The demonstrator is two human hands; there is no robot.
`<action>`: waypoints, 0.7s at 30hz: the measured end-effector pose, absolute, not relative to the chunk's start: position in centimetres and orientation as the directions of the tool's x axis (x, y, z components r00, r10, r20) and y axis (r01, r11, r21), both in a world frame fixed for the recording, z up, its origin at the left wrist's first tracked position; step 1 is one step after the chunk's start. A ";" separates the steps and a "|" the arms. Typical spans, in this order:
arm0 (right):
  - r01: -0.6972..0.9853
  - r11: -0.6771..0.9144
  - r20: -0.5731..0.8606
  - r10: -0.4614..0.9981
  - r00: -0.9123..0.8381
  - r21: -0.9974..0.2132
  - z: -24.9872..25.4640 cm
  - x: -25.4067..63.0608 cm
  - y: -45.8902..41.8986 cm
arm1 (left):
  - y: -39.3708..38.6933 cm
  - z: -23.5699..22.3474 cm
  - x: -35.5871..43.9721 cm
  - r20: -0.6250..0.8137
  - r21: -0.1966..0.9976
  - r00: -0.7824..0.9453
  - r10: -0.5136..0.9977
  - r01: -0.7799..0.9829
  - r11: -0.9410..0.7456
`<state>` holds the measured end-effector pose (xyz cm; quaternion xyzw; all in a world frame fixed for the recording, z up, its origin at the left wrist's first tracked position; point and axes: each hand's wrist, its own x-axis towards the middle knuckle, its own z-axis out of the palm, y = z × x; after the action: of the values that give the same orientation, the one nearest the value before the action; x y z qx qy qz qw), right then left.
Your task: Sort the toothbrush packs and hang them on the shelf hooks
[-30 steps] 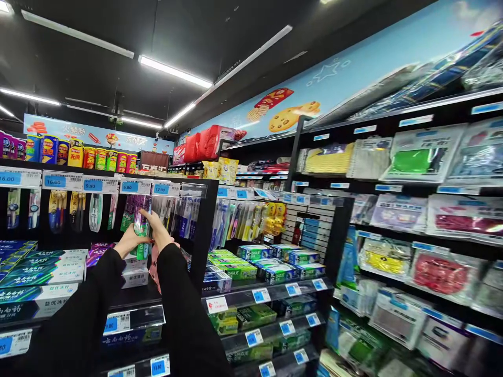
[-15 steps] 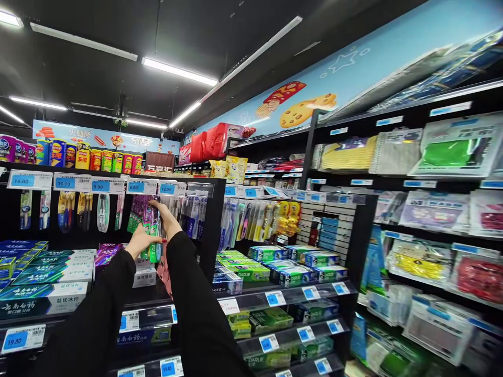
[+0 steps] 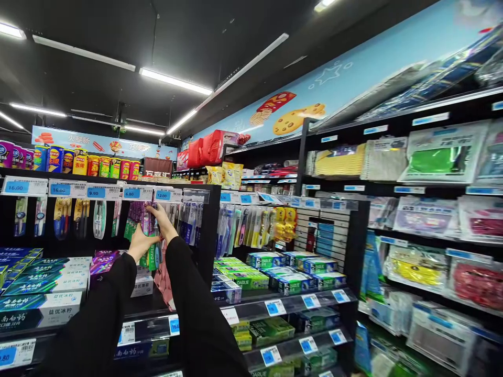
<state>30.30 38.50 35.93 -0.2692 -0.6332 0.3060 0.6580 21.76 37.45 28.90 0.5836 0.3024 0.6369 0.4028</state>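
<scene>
Packaged toothbrushes (image 3: 152, 255) in purple and green wrappers hang beneath the 6.80 price label, at the left of the head view. My left hand (image 3: 140, 244) is closed on their lower left side, thumb pointing right. Higher up on the right, my right hand (image 3: 162, 220) has its fingers curled around the same packs. Fingers cover part of the packs, so how many are gripped cannot be made out. A pink checked item (image 3: 164, 285) hangs below my right wrist, partly behind the sleeve.
More toothbrushes (image 3: 63, 217) hang along the rack to the left. Toothpaste boxes (image 3: 51, 293) are stacked on the shelf below, and Darlie boxes (image 3: 251, 277) fill the shelf to the right. A black divider (image 3: 214, 230) separates the two bays. Bagged goods (image 3: 436, 220) line the right-hand shelves.
The camera view swung left-to-right and partly back, shifting the shelves in frame. Both hands stay at the same toothbrush packs, with small changes in grip.
</scene>
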 end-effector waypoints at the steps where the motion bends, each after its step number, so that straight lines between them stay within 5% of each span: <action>1: -0.055 0.665 0.666 0.746 0.005 -0.744 35.9 30.4 38.5 | 37.3 28.9 21.9 0.512 0.850 -0.009 0.859 -0.142 -0.508; 13: 0.141 0.659 0.670 0.741 0.049 -0.739 36.4 30.8 38.4 | 35.8 29.2 22.5 0.569 0.790 -0.003 0.822 -0.274 -0.548; 21: 0.425 0.526 0.658 0.703 0.270 -0.737 37.3 31.4 37.1 | 35.2 29.4 22.0 0.514 0.755 0.226 0.828 -0.577 -0.312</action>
<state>31.37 37.12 37.25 -0.4746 -0.5942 0.1087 0.6402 22.02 35.17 29.41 0.5316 0.1181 0.6109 0.5746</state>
